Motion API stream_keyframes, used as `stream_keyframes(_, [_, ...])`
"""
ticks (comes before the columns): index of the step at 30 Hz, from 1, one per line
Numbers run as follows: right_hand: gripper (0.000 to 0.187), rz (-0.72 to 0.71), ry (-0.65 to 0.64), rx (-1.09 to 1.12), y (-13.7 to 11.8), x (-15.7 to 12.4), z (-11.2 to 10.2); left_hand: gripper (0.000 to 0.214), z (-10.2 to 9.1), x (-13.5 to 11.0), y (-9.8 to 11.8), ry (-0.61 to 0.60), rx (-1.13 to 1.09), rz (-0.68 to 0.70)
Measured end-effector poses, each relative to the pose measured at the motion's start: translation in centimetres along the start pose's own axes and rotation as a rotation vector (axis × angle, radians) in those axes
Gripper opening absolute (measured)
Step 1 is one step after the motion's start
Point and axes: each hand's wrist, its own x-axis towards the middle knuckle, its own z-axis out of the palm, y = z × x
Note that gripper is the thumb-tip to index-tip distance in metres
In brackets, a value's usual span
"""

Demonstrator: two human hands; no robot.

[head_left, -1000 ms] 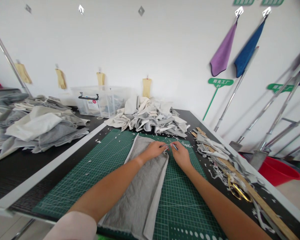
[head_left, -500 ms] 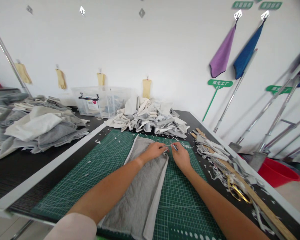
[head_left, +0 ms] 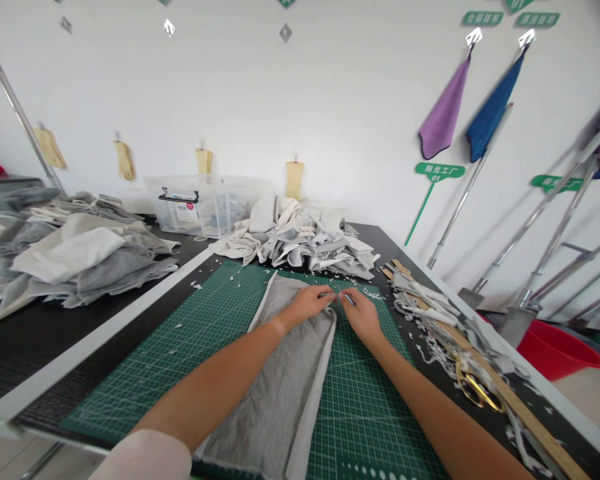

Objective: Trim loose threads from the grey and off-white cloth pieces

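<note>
A long grey cloth (head_left: 280, 373) lies flat on the green cutting mat (head_left: 205, 340), with a paler folded strip along its right edge. My left hand (head_left: 310, 303) rests on the cloth's far right corner, fingers pinched on the fabric edge. My right hand (head_left: 363, 313) sits just to the right of it, closed around a small thin tool (head_left: 349, 299) with a blue tip, whose point meets the cloth corner. The fingertips of both hands almost touch.
A heap of white and grey cloth pieces (head_left: 305, 240) lies beyond the mat, another pile (head_left: 75, 253) at left, a clear plastic box (head_left: 200, 203) behind. Fabric scraps, a wooden ruler (head_left: 520, 407) and gold scissors (head_left: 473, 387) line the right edge. A red basin (head_left: 555, 343) stands on the floor.
My hands stay at the cloth's far corner with barely any shift; the view has tilted slightly.
</note>
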Motion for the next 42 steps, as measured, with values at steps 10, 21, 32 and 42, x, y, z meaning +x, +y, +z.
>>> stream_keyframes(10, [0.033,0.026,-0.110,-0.062,-1.3,-0.6,-0.6,0.033,-0.1,0.6,-0.7,0.080,-0.202,0.006])
stream_keyframes(21, [0.044,0.032,-0.166,-0.181,-2.3,-1.1,-0.8,0.034,0.0,0.9,-1.1,0.087,-0.253,0.018])
stream_keyframes(32, [0.049,0.054,-0.135,-0.237,-2.0,-1.0,-0.6,0.035,0.0,0.9,-1.3,0.114,-0.259,0.034])
stream_keyframes(42, [0.050,0.045,-0.143,-0.243,-1.8,-1.0,-0.6,0.037,-0.1,0.9,-1.4,0.011,-0.227,0.041])
